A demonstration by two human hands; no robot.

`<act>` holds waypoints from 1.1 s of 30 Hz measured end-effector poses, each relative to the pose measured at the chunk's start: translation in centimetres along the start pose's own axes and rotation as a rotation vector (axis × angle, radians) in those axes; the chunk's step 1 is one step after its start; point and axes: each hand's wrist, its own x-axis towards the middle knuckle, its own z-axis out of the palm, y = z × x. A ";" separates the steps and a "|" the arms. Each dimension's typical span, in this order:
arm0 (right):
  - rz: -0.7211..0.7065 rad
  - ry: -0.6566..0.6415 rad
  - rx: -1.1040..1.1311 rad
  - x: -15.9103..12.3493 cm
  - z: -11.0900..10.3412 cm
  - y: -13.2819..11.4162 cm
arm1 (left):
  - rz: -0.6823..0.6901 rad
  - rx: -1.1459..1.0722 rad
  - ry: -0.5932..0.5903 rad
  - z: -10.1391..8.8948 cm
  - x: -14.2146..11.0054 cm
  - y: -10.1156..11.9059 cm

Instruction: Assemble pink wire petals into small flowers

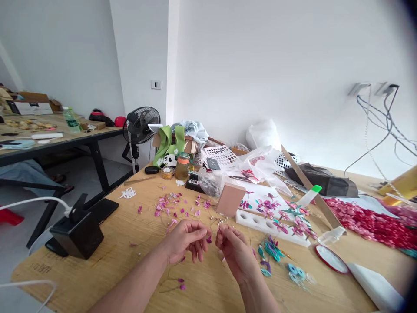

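My left hand (pixel 186 241) hovers over the wooden table (pixel 97 269) with fingers curled, pinching a tiny purple petal (pixel 209 239) at its tips. My right hand (pixel 235 250) is just to its right, fingers pinched together on something too small to make out, almost touching the left fingertips. Several pink paper petals (pixel 172 208) lie scattered beyond the hands. Teal and blue quilled paper coils (pixel 272 252) sit to the right of my right hand. A small purple flower on a stem (pixel 180 284) lies near my left forearm.
A black box with a white cable (pixel 77 232) stands at the left. A pink block (pixel 230 199), a white foam holder (pixel 260 222), a glue bottle (pixel 309 195), a honey jar (pixel 182 167), plastic bags and a heap of red petals (pixel 368 221) crowd the back and right. A fan (pixel 141 126) stands behind.
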 end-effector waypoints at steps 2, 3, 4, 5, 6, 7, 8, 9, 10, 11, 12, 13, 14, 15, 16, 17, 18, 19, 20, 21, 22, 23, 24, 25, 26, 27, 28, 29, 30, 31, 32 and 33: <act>-0.043 0.002 -0.077 -0.1 0.0 -0.1 | -0.017 -0.018 -0.002 0.1 0.0 0.0; -0.056 0.004 -0.119 -0.1 0.0 -0.1 | -0.021 -0.018 0.006 0.1 0.0 0.0; -0.065 0.007 -0.159 -0.2 0.1 -0.1 | -0.025 -0.014 0.018 0.1 0.0 -0.1; -0.070 0.005 -0.196 -0.2 0.1 -0.1 | -0.028 -0.008 0.032 0.1 0.0 -0.1; -0.072 0.000 -0.228 -0.2 0.1 0.0 | -0.032 -0.002 0.045 0.1 0.1 -0.1; -0.071 -0.006 -0.252 -0.2 0.1 0.0 | -0.035 0.005 0.055 0.1 0.1 -0.1; -0.069 -0.014 -0.267 -0.2 0.1 0.0 | -0.037 0.015 0.062 0.2 0.1 -0.2; -0.063 -0.020 -0.270 -0.2 0.1 0.0 | -0.039 0.028 0.065 0.2 0.1 -0.2; -0.052 -0.028 -0.260 -0.2 0.1 0.0 | -0.040 0.044 0.065 0.2 0.1 -0.2; -0.038 -0.038 -0.235 -0.2 0.1 0.0 | -0.041 0.059 0.064 0.3 0.1 -0.3; -0.021 -0.051 -0.197 -0.2 0.1 0.0 | -0.042 0.074 0.061 0.3 0.1 -0.3; 0.002 -0.066 -0.149 -0.2 0.1 -0.1 | -0.042 0.088 0.057 0.3 0.1 -0.3; 0.037 -0.081 -0.092 -0.2 0.1 -0.1 | -0.041 0.102 0.053 0.3 0.1 -0.4; 0.084 -0.095 -0.028 -0.2 0.0 -0.1 | -0.037 0.120 0.048 0.3 0.2 -0.4; 0.143 -0.108 0.035 -0.1 -0.1 0.0 | -0.029 0.146 0.045 0.2 0.2 -0.4; 0.211 -0.120 0.092 -0.1 -0.2 0.0 | -0.014 0.180 0.043 0.2 0.2 -0.4; 0.277 -0.131 0.142 -0.1 -0.3 0.0 | 0.009 0.221 0.043 0.1 0.2 -0.5; 0.333 -0.141 0.178 -0.1 -0.3 -0.1 | 0.038 0.261 0.045 0.0 0.2 -0.5; 0.372 -0.152 0.196 0.0 -0.4 -0.1 | 0.072 0.295 0.048 0.0 0.3 -0.6; 0.388 -0.159 0.198 0.0 -0.5 -0.2 | 0.104 0.321 0.053 -0.1 0.3 -0.6; 0.382 -0.161 0.186 -0.1 -0.5 -0.2 | 0.127 0.339 0.061 -0.1 0.3 -0.7; 0.355 -0.156 0.162 -0.1 -0.5 -0.3 | 0.143 0.351 0.073 -0.1 0.3 -0.8; 0.315 -0.145 0.125 -0.1 -0.4 -0.4 | 0.151 0.361 0.087 -0.1 0.4 -0.8; 0.268 -0.130 0.079 -0.1 -0.4 -0.4 | 0.151 0.373 0.103 -0.1 0.4 -0.9; 0.218 -0.110 0.027 -0.1 -0.3 -0.4 | 0.143 0.387 0.121 -0.1 0.4 -0.9; 0.172 -0.091 -0.031 -0.1 -0.3 -0.4 | 0.132 0.400 0.135 -0.1 0.4 -0.9; 0.131 -0.075 -0.091 -0.1 -0.2 -0.3 | 0.121 0.408 0.144 -0.1 0.5 -1.0; 0.096 -0.066 -0.148 -0.1 -0.1 -0.2 | 0.110 0.409 0.146 0.0 0.5 -1.0; 0.066 -0.066 -0.198 -0.1 -0.1 -0.2 | 0.104 0.403 0.145 0.0 0.6 -0.9; 0.040 -0.071 -0.238 -0.2 0.0 -0.1 | 0.105 0.389 0.138 0.1 0.6 -0.9; 0.024 -0.082 -0.266 -0.2 0.0 -0.1 | 0.114 0.368 0.130 0.2 0.6 -0.9; 0.019 -0.096 -0.278 -0.2 0.0 0.0 | 0.123 0.345 0.121 0.2 0.6 -0.9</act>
